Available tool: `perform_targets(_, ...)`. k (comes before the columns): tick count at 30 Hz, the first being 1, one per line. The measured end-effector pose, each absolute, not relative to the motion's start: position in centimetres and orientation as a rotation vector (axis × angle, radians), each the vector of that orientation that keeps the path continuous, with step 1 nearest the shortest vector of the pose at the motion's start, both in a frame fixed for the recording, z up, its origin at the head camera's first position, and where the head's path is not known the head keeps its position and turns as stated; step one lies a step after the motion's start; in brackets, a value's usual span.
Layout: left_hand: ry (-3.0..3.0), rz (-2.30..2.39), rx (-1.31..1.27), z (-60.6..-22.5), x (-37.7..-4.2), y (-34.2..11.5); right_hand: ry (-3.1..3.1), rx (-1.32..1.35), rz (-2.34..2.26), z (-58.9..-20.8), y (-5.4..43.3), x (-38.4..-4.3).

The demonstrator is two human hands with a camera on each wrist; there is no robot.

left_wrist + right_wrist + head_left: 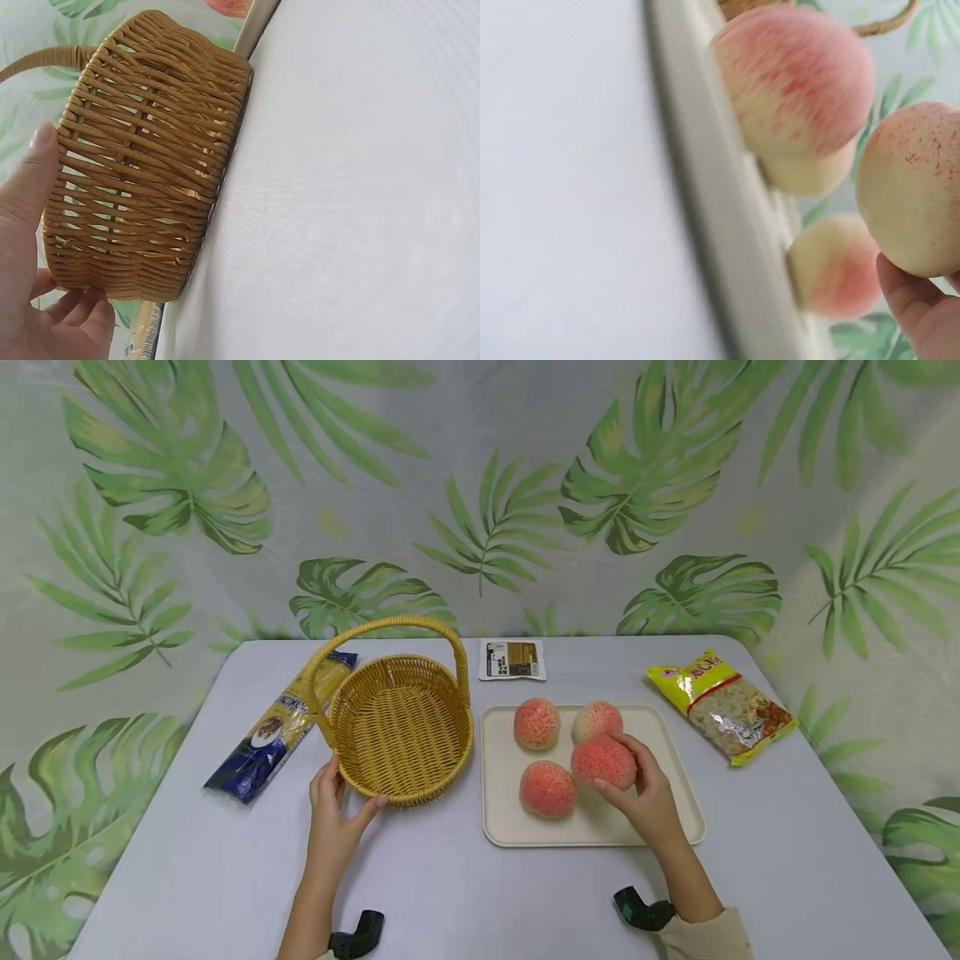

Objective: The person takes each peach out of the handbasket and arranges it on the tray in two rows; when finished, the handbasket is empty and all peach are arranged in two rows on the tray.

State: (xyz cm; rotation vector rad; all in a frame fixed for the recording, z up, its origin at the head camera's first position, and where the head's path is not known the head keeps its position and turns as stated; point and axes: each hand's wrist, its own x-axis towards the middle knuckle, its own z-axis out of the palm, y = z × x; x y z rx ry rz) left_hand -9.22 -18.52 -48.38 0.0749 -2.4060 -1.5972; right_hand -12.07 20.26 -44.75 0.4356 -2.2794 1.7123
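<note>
My right hand (651, 800) holds a pink and cream peach (603, 762) between thumb and fingers, raised over a cream tray (501, 828); the right wrist view shows the same peach (915, 187) clear of the tray. On the tray lie three more peaches: one at the back left (537, 723), one at the front left (548, 789), and one at the back (597, 720), partly hidden behind the held one. My left hand (335, 818) grips the near left rim of a round wicker basket (142, 165), thumb on the rim and fingers bent at its side. The basket's inside is bare.
Left of the basket lies a blue and yellow pasta packet (281, 727), partly behind the handle (390, 623). A small flat pouch (512, 660) is at the table's back edge. To the tray's right lies a yellow-topped clear bag (723, 706). A leaf-print cloth (480, 527) hangs behind.
</note>
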Motion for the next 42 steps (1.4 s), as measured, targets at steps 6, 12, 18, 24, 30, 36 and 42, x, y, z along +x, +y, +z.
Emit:
perform_targets(6,-2.432,-1.589,0.103,-48.4,-9.3,-18.4,-2.441,0.214,1.609,-47.7,22.2,-11.2)
perform_targets(12,-2.431,-1.588,0.103,-48.4,-9.3,-18.4,-2.586,0.143,1.557,-49.2,23.9,-11.0)
perform_targets(18,-2.432,-1.59,0.085,-48.4,-9.2,-18.4,-2.678,0.136,1.548,-48.8,24.8,-11.0)
perform_targets(24,-2.478,-1.562,0.076,-48.1,-9.2,-18.4,-2.762,0.173,1.446,-48.7,24.8,-11.4)
perform_targets(30,-2.574,-1.486,0.122,-47.5,-9.0,-18.6,-2.801,0.19,1.425,-48.7,25.0,-11.5)
perform_targets(36,-2.607,-1.359,0.122,-46.7,-8.5,-18.4,-2.753,0.255,1.485,-49.1,25.3,-11.8)
perform_targets(42,-2.601,-1.229,0.05,-45.8,-8.2,-18.0,-2.728,0.31,1.544,-48.9,25.3,-11.6)
